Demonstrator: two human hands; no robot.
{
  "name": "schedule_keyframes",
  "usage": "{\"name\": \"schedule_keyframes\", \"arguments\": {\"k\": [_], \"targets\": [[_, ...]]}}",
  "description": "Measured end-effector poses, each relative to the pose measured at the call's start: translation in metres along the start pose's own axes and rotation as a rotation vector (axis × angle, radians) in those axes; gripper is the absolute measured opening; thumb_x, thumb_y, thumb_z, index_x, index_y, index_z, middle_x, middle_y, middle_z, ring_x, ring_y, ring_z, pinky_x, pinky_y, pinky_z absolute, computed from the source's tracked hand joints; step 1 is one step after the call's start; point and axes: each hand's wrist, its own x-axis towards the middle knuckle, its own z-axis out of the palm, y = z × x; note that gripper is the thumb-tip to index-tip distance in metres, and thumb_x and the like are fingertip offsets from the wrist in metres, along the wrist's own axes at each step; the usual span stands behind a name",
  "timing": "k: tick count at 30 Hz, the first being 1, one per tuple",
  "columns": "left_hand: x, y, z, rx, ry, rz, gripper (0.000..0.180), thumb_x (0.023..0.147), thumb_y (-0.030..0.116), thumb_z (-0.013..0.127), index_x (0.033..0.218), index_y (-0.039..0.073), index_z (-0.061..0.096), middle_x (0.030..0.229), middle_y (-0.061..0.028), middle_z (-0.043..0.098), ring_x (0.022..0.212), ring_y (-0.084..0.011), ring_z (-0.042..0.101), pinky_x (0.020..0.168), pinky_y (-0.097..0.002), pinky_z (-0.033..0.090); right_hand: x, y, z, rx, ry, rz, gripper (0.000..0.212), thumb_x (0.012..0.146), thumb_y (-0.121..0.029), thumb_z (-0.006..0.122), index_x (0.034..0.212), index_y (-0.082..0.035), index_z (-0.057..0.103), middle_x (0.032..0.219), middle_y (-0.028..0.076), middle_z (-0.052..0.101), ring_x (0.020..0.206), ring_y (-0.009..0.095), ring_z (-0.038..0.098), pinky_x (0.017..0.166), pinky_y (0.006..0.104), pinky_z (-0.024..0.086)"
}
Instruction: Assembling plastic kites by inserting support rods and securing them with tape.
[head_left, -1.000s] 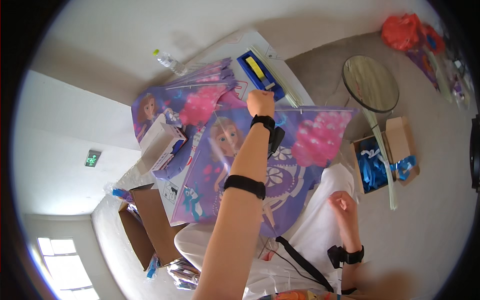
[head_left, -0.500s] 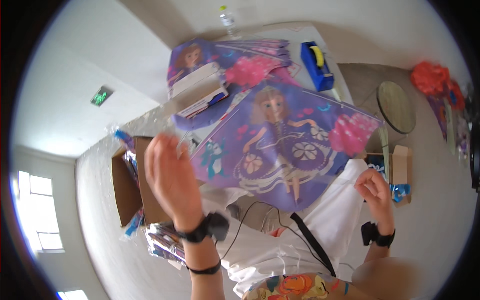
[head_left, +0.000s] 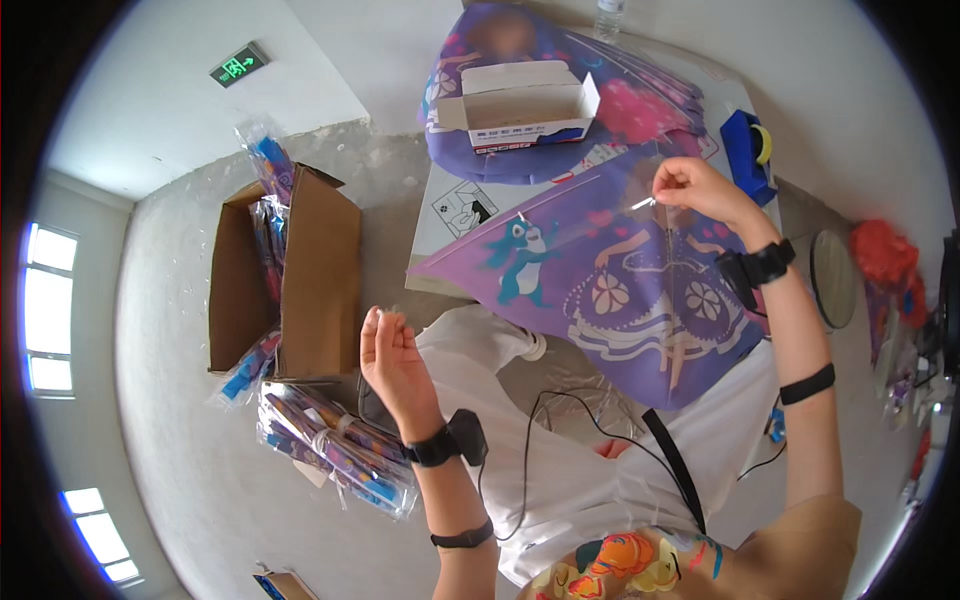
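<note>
- Since half a second ago, my left hand (head_left: 392,352) has dropped from in front of the kite to a spot beside the cardboard box, and my right hand (head_left: 695,188) has gone up from my lap to the kite's upper edge.
- Head view: I see the right hand pinching a thin pale strip (head_left: 640,203) between thumb and forefinger, just over the purple kite (head_left: 620,290).
- Left hand is raised palm inward, fingers loosely curled together; I cannot tell if it holds anything.
- Kite lies across the worktop (head_left: 450,215) edge and my lap, printed side up.
- Behind it sit an open white carton (head_left: 520,105) on a second kite, and a blue tape dispenser (head_left: 748,152).
- Cardboard box (head_left: 290,275) stands on the floor at my left, with bundled packets (head_left: 335,450) below it.
</note>
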Motion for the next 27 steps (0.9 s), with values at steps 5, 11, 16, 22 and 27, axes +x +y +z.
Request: {"name": "schedule_keyframes", "arguments": {"k": [5, 11, 16, 22, 27], "targets": [[0.064, -0.048, -0.014, 0.307, 0.142, 0.076, 0.011, 0.095, 0.017, 0.067, 0.098, 0.007, 0.063, 0.093, -0.0045, 0.071, 0.083, -0.0121, 0.066, 0.071, -0.022, 0.046, 0.064, 0.014, 0.018, -0.023, 0.042, 0.159, 0.008, 0.092, -0.014, 0.063, 0.095, -0.007, 0.063, 0.091, -0.001, 0.063, 0.081, 0.008, 0.057, 0.071, 0.0251, 0.047], [0.095, -0.09, -0.02, 0.665, 0.117, 0.137, 0.018, 0.098, 0.023, 0.064, 0.097, 0.005, 0.06, 0.086, -0.0031, 0.067, 0.074, -0.0099, 0.062, 0.067, -0.0226, 0.046, 0.125, 0.067, 0.02, 0.041, 0.026, 0.151, 0.008, 0.094, -0.012, 0.06, 0.096, -0.005, 0.063, 0.088, 0.001, 0.063, 0.078, 0.008, 0.058, 0.067, 0.0242, 0.048], [0.099, -0.116, -0.027, 0.95, 0.196, 0.249, 0.021, 0.098, 0.023, 0.063, 0.097, 0.002, 0.059, 0.083, -0.0015, 0.06, 0.069, -0.0088, 0.055, 0.064, -0.0223, 0.045, 0.158, 0.092, 0.028, -0.035, 0.057, 0.18, 0.01, 0.093, -0.012, 0.061, 0.098, -0.003, 0.062, 0.088, 0.003, 0.063, 0.078, 0.011, 0.059, 0.066, 0.0266, 0.048], [0.105, -0.123, -0.037, 1.008, 0.229, 0.221, 0.021, 0.096, 0.021, 0.066, 0.093, 0.001, 0.063, 0.08, 0.0003, 0.059, 0.068, -0.0072, 0.05, 0.061, -0.0212, 0.042, 0.165, 0.118, 0.035, -0.166, 0.201, 0.184, 0.02, 0.092, -0.014, 0.064, 0.105, -0.004, 0.054, 0.092, 0.005, 0.062, 0.083, 0.017, 0.06, 0.075, 0.0324, 0.049], [0.104, -0.129, -0.04, 0.97, 0.253, 0.168, 0.02, 0.093, 0.019, 0.071, 0.092, -0.001, 0.067, 0.076, 0.0013, 0.06, 0.068, -0.0058, 0.051, 0.06, -0.0203, 0.042, 0.165, 0.137, 0.037, -0.12, 0.213, 0.114, 0.023, 0.091, -0.015, 0.067, 0.105, -0.005, 0.052, 0.091, 0.005, 0.062, 0.086, 0.016, 0.061, 0.078, 0.0312, 0.048]]}}
